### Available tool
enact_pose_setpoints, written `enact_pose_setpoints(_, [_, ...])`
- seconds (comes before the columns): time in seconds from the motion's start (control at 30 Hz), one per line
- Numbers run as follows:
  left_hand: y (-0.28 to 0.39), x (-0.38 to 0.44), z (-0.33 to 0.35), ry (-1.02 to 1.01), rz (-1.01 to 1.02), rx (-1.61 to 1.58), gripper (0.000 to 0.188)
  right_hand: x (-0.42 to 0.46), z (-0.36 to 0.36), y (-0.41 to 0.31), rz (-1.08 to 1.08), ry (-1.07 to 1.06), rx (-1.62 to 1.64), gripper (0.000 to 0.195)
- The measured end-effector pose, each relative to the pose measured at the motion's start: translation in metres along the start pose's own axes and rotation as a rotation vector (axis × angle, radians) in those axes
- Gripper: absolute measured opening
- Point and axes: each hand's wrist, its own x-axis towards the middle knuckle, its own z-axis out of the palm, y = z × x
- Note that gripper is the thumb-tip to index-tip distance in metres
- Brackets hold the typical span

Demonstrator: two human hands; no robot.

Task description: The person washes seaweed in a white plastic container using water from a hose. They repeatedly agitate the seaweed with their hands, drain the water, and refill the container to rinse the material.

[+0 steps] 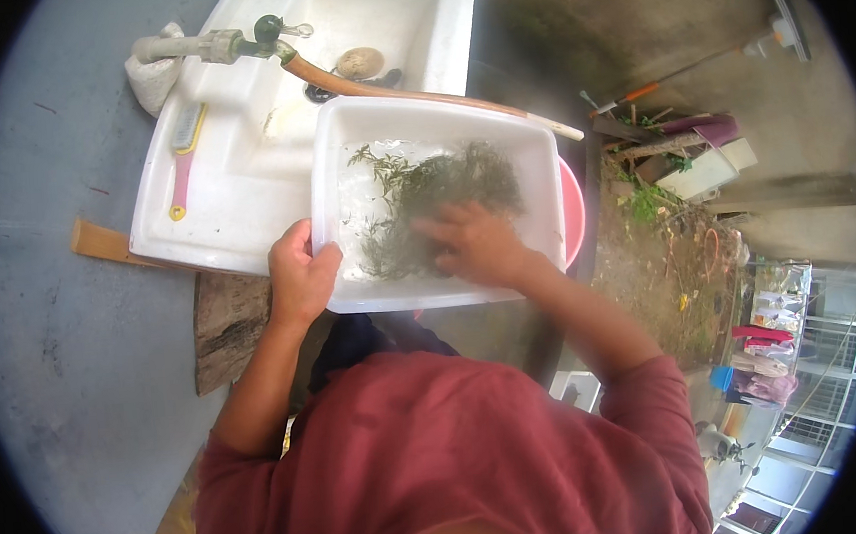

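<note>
A white plastic basin [441, 292] is tilted against the edge of a white sink [232, 228] and holds leafy green plants [430, 185] in what looks like shallow water. My left hand [302, 276] grips the basin's left rim, thumb on top. Over the basin, my right hand [475, 245] touches the plants with its fingers spread; it is slightly blurred, and whether it pinches any stems I cannot tell. An orange-brown hose [401, 92] runs from the tap [256, 47] along the far side of the basin.
On the sink's left ledge lies a brush with a pink and yellow handle [185, 172]. A round stone-like object [360, 63] sits in the sink bowl. Part of a pink basin [573, 212] shows under the white one. Wooden boards [227, 326] lie below left, a squeegee [787, 26] far right.
</note>
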Motion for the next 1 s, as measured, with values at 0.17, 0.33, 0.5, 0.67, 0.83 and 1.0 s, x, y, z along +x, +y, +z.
enact_pose_setpoints(0.17, [0.001,-0.004,-0.001,0.012,0.005,-0.072,0.013,0.017,-0.025,0.009,0.319,-0.057,-0.078,0.06])
enact_pose_setpoints(0.33, [-0.001,0.0,-0.001,-0.003,0.007,-0.063,0.013,0.019,0.012,-0.003,-0.124,0.055,-0.088,0.047])
enact_pose_setpoints(0.5, [-0.004,0.001,0.0,-0.007,0.015,-0.053,0.011,0.022,-0.001,-0.008,0.118,-0.018,-0.149,0.036])
enact_pose_setpoints(0.67, [-0.004,-0.001,-0.004,-0.003,0.007,-0.029,0.01,0.008,-0.001,0.006,-0.088,0.084,-0.178,0.03])
enact_pose_setpoints(0.83, [-0.004,0.001,0.0,0.006,0.013,-0.044,0.01,0.01,0.006,-0.007,-0.042,0.043,-0.096,0.034])
enact_pose_setpoints(1.0, [-0.003,0.0,0.0,0.003,-0.004,-0.055,0.012,-0.002,0.002,0.007,0.117,0.066,-0.107,0.037])
